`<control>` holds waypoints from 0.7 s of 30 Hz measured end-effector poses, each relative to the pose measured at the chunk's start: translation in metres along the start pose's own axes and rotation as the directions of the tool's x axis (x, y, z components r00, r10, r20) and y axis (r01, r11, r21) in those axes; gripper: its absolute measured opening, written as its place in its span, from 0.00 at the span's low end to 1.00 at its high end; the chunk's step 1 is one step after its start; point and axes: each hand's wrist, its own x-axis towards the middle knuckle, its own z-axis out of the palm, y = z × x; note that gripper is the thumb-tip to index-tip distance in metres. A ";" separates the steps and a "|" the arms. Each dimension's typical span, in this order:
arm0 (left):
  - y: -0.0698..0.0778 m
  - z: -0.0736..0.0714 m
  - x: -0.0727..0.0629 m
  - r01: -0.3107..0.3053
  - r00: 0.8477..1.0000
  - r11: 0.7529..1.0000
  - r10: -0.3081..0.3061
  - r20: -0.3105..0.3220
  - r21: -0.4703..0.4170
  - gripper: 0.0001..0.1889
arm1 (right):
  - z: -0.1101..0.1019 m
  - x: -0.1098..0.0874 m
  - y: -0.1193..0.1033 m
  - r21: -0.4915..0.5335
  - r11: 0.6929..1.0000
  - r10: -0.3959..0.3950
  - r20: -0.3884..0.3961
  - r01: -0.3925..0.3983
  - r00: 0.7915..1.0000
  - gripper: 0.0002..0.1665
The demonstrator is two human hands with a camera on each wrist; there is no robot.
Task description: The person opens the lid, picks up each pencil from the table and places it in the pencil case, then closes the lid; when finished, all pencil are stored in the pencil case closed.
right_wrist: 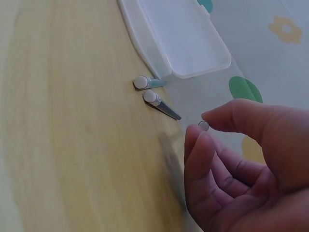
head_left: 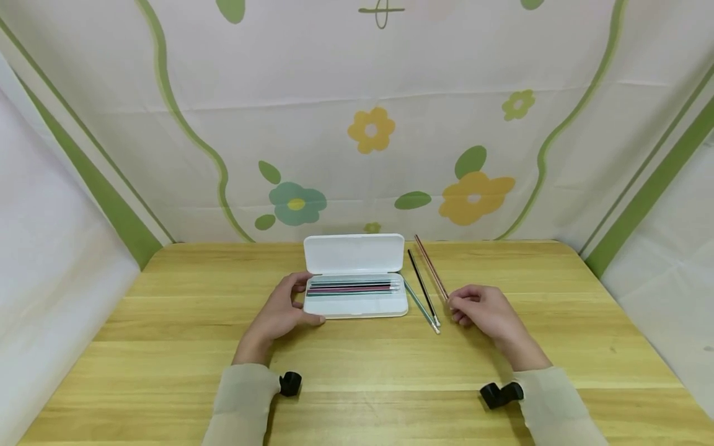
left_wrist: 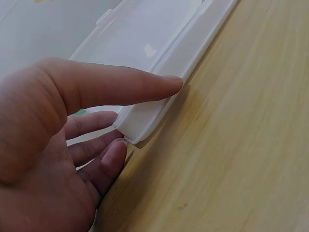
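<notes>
A white pencil case [head_left: 357, 308] lies with its lid [head_left: 354, 254] raised, several teal, dark and pink pencils [head_left: 351, 288] inside. My left hand [head_left: 281, 313] holds the case's left end, thumb along the front wall and fingers at the side. My right hand [head_left: 485, 310] pinches the near end of a reddish-pink pencil [head_left: 431, 265] between thumb and fingertips; its round white end [right_wrist: 203, 125] shows in the right wrist view. Between case and right hand lie a black pencil [head_left: 423, 286] and a teal pencil [head_left: 419, 305], their white-tipped ends close together toward me.
The wooden table [head_left: 368, 371] carries all of this. A flower-printed cloth [head_left: 424, 148] hangs directly behind its back edge, and further cloth stands at both sides. Each sleeve has a black wrist camera [head_left: 290, 384] strapped to it.
</notes>
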 end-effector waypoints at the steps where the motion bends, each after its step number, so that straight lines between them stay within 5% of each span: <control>1: 0.000 0.000 0.000 0.000 1.000 1.000 0.000 -0.001 0.002 0.50 | -0.001 0.000 0.000 0.010 1.000 -0.005 0.006 0.005 1.000 0.17; 21: 0.001 0.000 -0.001 -0.004 1.000 1.000 0.004 -0.003 0.004 0.50 | -0.003 -0.009 -0.016 0.065 0.985 -0.161 0.011 0.160 0.987 0.19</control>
